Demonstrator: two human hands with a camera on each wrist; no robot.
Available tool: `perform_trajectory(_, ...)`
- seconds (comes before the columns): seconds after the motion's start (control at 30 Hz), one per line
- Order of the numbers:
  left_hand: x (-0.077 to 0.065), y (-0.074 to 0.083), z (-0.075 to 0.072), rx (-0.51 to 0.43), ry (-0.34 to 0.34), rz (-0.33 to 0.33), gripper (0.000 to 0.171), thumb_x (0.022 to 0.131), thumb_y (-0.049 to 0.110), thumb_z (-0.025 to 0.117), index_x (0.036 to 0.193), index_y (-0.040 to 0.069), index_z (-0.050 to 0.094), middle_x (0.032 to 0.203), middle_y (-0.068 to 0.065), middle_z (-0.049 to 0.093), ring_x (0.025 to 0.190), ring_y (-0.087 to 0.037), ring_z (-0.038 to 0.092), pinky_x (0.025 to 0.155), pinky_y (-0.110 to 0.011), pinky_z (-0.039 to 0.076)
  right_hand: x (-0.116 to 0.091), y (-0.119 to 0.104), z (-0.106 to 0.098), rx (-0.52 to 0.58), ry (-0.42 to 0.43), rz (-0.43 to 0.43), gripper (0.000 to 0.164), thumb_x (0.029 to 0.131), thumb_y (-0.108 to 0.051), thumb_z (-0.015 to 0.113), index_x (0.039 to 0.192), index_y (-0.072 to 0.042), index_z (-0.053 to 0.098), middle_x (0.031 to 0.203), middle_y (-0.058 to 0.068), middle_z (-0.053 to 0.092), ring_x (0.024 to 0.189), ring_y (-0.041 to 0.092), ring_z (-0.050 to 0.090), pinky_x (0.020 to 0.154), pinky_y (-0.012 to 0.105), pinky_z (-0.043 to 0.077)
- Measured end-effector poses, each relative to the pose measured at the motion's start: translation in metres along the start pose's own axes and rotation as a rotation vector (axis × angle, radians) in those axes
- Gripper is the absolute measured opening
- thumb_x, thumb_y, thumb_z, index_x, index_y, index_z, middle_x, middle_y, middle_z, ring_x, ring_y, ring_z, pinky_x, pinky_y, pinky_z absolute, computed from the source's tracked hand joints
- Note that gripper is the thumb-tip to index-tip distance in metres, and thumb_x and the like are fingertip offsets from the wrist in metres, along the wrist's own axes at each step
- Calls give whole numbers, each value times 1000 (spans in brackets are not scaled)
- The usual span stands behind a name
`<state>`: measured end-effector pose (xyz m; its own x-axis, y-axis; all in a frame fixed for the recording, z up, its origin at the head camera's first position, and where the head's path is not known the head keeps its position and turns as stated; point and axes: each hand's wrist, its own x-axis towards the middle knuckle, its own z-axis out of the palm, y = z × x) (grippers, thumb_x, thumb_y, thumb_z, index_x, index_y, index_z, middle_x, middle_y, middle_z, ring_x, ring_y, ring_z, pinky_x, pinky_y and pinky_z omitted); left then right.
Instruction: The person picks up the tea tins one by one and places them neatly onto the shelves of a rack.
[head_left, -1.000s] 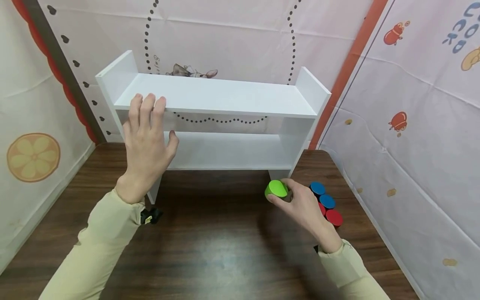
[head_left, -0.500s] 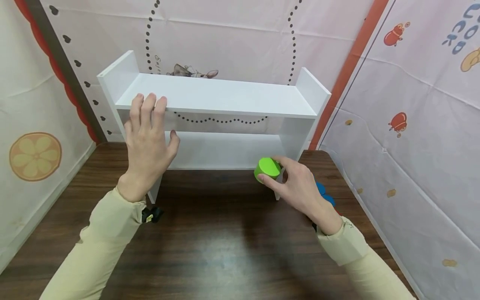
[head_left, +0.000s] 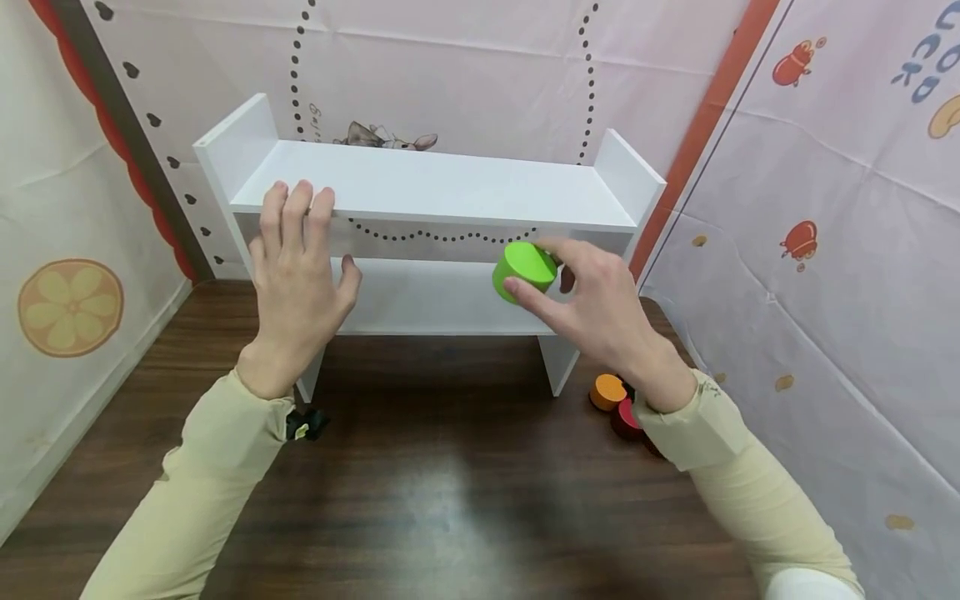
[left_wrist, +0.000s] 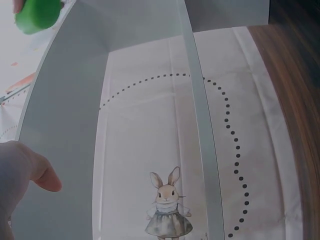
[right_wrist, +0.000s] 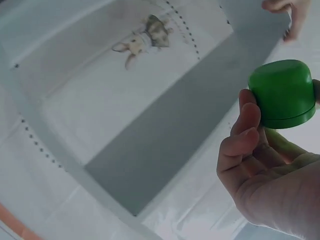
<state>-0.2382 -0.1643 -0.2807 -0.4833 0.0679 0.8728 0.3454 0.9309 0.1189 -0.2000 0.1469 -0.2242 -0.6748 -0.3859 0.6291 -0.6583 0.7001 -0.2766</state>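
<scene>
My right hand [head_left: 603, 308] pinches a short green cylinder [head_left: 525, 268] between thumb and fingers. It is held tilted in the air in front of the white two-tier shelf [head_left: 450, 187], at about the height of the gap between its boards. The right wrist view shows a seam near one end of the green cylinder [right_wrist: 282, 95]. My left hand [head_left: 296, 283] has its fingers extended over the front edge of the upper board near the left end, thumb spread aside. In the left wrist view only part of the left hand [left_wrist: 25, 172] shows.
An orange cylinder [head_left: 607, 392] and a red one [head_left: 626, 419] stand on the dark wooden table [head_left: 420, 500], right of the shelf and partly behind my right forearm. Printed cloth [head_left: 465, 75] hangs behind the shelf and along both sides.
My right hand has lifted the green cylinder from low near the shelf's right leg, up and slightly left. An orange cylinder has come into sight; the blue ones are now hidden. The left hand stays put.
</scene>
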Motion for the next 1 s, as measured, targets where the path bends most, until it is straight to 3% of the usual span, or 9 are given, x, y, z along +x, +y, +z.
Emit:
perform_trajectory(0.43,0,-3,-1,1,18,-10,68,78,10,61,141,9,36,146,-14,37,143,-32,24,84,-54,37,55,-20,-15,-2,60,-42,43,88,-36,66,117,-6,66,95,6,67,74,18,53,64,23,41)
perform_trajectory(0.7,1,-2,-2,1,11,-5,67,78,11,62,141,9,36,146,-15,37,143,-33,24,82,-53,38,84,-27,-5,-47,6,16,50,89,-45,61,124,-10,64,101,6,67,76,20,52,67,24,38)
perform_trajectory(1.0,1,-1,-1,14,4,11,69,77,11,64,141,8,37,146,-15,37,142,-33,25,81,-53,39,106,-28,12,-91,-52,50,50,89,-49,59,121,-9,64,99,4,65,86,17,51,75,27,38)
